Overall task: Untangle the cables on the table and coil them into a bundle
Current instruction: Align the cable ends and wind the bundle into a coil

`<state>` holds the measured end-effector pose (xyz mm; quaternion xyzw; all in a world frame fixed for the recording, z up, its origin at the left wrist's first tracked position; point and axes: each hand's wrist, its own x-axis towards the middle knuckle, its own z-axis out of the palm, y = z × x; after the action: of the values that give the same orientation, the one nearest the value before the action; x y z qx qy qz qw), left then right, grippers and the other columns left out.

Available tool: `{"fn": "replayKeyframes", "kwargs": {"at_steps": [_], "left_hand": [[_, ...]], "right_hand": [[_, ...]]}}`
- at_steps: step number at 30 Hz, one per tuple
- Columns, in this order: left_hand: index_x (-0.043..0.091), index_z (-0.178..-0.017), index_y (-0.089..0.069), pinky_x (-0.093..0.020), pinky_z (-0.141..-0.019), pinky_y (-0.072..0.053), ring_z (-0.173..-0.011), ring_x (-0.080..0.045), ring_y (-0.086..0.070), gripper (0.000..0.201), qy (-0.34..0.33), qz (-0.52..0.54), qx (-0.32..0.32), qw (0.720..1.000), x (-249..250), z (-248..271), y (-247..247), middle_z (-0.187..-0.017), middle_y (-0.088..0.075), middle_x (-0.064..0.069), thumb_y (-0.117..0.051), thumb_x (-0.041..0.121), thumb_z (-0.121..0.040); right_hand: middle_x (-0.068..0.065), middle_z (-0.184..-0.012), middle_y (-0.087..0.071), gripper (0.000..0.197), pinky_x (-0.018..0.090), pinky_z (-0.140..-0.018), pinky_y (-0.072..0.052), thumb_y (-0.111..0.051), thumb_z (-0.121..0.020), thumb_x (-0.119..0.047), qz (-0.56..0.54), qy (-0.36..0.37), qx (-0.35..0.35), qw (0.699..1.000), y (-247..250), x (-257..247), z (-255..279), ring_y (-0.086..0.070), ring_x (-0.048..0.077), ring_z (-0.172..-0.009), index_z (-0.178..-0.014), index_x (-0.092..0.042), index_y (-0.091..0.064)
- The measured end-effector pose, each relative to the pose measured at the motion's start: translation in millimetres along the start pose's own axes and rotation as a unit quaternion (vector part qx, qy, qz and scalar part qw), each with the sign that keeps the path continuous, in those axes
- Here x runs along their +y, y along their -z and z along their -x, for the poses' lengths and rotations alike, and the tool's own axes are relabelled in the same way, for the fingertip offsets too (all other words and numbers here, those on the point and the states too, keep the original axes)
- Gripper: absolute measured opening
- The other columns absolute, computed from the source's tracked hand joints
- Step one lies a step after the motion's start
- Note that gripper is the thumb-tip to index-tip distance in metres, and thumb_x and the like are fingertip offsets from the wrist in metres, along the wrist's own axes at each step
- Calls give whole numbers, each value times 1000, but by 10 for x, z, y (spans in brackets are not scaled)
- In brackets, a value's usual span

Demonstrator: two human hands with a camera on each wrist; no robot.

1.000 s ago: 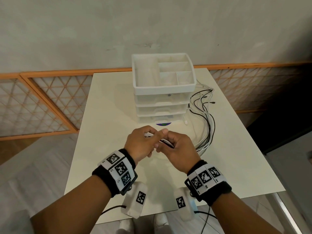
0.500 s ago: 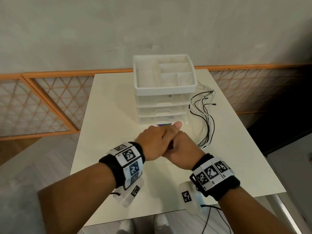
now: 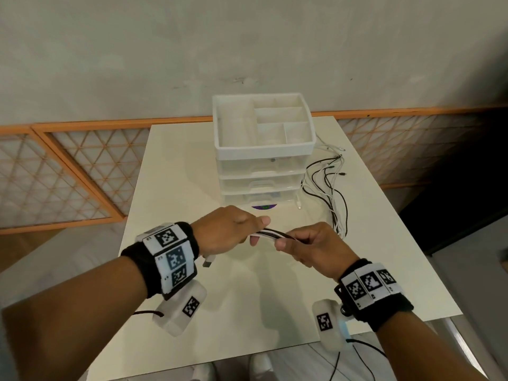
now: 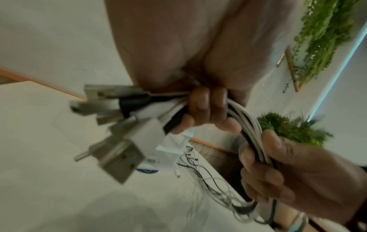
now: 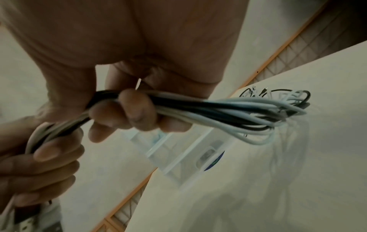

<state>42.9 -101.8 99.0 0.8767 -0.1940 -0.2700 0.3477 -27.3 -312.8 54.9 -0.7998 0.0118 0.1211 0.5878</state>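
**Both hands gripping USB cable bunch**

Left hand and right hand each fisted around black/white USB cables, above table centre. Plugs exit left fist, blurred. Loose ends trail toward right edge beside drawer organizer.

We see the cables with smooth, slightly glossy plastic skin, white and black. Their USB plugs look like dull grey metal. The drawer unit is white and clear plastic. The table looks matt and smooth. The wristbands look like black cloth.
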Motion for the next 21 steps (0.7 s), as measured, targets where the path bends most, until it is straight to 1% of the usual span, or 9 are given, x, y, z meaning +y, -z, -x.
{"fn": "replayKeyframes", "kwargs": {"at_steps": [2,5,8,10,13,15,17,19,21], "left_hand": [[14,-71,-68,-19,-43,-37,-38,-10,-35,52,3,83,35,996,-39,12,56,-52,-41,10,-50,57,-94],[8,-81,-70,-29,-55,-32,-49,-15,-30,45,-13,245,99,964,-116,-1,203,-51,-36,8,-51,45,-99],[7,-99,-66,-29,-57,-33,-50,-12,-29,33,-34,363,149,919,-135,-47,189,-55,-36,6,-42,28,-106],[15,-101,-66,-28,-57,-34,-49,-11,-30,32,-33,400,196,895,-78,-81,80,-54,-38,8,-36,25,-107],[25,-100,-63,-26,-56,-34,-50,-9,-33,44,-10,384,231,894,42,-84,-125,-54,-38,13,-32,55,-101],[24,-95,-58,-24,-57,-37,-53,-6,-37,62,-34,372,191,908,105,-26,-257,-60,-40,13,-29,78,-85],[18,-96,-54,-24,-65,-47,-63,-4,-52,67,-80,364,148,916,161,35,-392,-73,-55,10,-41,82,-79],[16,-103,-60,-46,-84,-57,-84,-21,-70,64,-50,389,136,910,192,65,-447,-90,-70,-5,-64,73,-73],[16,-100,-70,-60,-89,-53,-92,-41,-70,57,-1,431,140,891,154,59,-426,-94,-71,-22,-76,64,-70]], "right_hand": [[6,-58,-51,35,29,-59,-39,-72,-84,-43,-2,10,11,1000,36,14,9,-42,17,-52,-72,-10,-73],[3,-63,-59,31,26,-63,-43,-68,-86,-46,-17,24,28,999,183,77,39,-49,18,-55,-89,-17,-79],[0,-62,-55,26,18,-58,-40,-64,-87,-27,-78,66,78,992,196,56,56,-45,16,-54,-103,-11,-77],[1,-62,-53,18,20,-55,-38,-64,-91,-17,-110,104,131,980,65,-21,22,-42,17,-53,-96,-5,-76],[-1,-64,-56,18,25,-56,-38,-64,-94,-16,-122,146,190,963,-189,-149,-48,-42,17,-54,-103,-6,-76],[-12,-64,-61,22,19,-59,-41,-65,-93,-17,-103,175,207,957,-358,-239,-64,-49,4,-55,-111,-11,-75],[-15,-66,-62,16,19,-59,-45,-62,-95,-7,-46,224,193,954,-513,-302,-58,-55,1,-60,-99,-14,-76],[-4,-75,-65,23,30,-57,-50,-55,-95,-1,25,249,165,954,-635,-305,-57,-61,8,-67,-89,-13,-74],[7,-98,-65,24,34,-70,-56,-51,-93,0,57,250,117,959,-647,-286,-68,-66,16,-86,-95,-9,-73]]}}
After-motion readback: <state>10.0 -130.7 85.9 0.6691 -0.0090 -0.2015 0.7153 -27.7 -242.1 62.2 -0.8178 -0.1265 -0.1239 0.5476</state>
